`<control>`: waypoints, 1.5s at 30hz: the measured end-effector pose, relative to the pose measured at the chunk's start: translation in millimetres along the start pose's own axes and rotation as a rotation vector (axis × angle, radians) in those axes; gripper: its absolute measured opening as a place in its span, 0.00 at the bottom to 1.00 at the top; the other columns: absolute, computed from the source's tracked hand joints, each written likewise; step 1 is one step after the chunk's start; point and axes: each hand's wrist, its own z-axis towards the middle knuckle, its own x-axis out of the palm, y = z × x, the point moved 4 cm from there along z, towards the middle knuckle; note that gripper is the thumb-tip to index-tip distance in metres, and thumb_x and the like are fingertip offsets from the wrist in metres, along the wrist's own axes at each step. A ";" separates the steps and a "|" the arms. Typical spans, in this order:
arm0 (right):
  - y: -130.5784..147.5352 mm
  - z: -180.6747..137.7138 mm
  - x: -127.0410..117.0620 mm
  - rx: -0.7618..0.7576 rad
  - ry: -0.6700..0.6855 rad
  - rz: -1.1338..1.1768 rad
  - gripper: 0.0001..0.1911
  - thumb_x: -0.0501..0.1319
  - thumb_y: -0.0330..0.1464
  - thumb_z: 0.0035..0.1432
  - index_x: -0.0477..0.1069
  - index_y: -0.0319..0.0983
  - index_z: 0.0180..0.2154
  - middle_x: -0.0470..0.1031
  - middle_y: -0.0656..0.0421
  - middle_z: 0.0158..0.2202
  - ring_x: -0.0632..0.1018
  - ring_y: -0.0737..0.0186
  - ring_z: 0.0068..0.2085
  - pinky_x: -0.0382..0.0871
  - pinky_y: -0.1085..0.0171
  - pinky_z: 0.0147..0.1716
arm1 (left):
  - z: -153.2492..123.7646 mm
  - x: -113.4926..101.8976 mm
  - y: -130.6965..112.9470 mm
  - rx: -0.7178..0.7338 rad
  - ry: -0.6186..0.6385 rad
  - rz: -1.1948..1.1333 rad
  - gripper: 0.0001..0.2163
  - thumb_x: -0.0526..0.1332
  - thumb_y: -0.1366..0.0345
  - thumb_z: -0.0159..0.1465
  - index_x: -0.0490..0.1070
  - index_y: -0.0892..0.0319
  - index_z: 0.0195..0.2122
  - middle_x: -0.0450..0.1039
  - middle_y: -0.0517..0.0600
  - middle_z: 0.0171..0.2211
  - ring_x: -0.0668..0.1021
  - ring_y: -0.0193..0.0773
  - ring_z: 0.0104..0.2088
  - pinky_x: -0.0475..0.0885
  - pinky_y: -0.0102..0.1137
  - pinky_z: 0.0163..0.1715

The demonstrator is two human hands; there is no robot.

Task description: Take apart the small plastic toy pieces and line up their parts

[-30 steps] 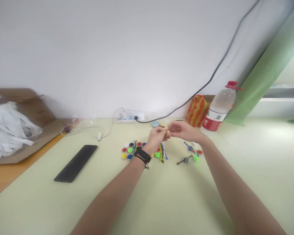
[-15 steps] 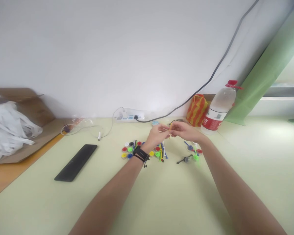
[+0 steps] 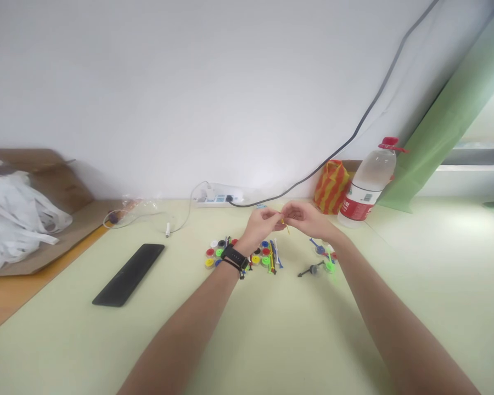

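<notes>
My left hand [image 3: 264, 222], with a black watch [image 3: 234, 256] on its wrist, is closed in a pinch just above the table. Its fingertips meet those of my right hand [image 3: 307, 218], which is pinched too. Between them is a thin yellow spinner arrow [image 3: 288, 230], its lower end pointing down; the fingers hide the rest. Below my left wrist lie several round coloured spinner bases [image 3: 256, 260] and a bundle of coloured arrows [image 3: 273, 258]. Right of these, under my right forearm, are spinners with arrows joined to round bases, among them a black one [image 3: 313, 269] and a green one [image 3: 329, 267].
A black flat slab [image 3: 128, 275] lies at left, near a white cable plug [image 3: 167, 230]. Along the wall stand a power strip [image 3: 214, 201], a red-yellow striped bag [image 3: 331, 187] and a large bottle [image 3: 366, 189]. White plastic bags [image 3: 18, 219] fill a cardboard box [image 3: 49, 178].
The yellow arrow has tilted from upright to slanting, and less of it shows above the fingers. Both hands stay together, with the right hand turned slightly inward.
</notes>
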 end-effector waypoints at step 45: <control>-47.2 -14.3 -10.3 0.444 0.223 -0.437 0.09 0.64 0.29 0.53 0.70 0.42 0.38 0.76 0.56 0.37 0.76 0.56 0.37 0.68 0.63 0.30 | -20.4 20.6 1.5 0.279 0.269 0.506 0.09 0.70 0.59 0.59 0.76 0.60 0.29 0.80 0.50 0.29 0.80 0.37 0.30 0.72 0.28 0.29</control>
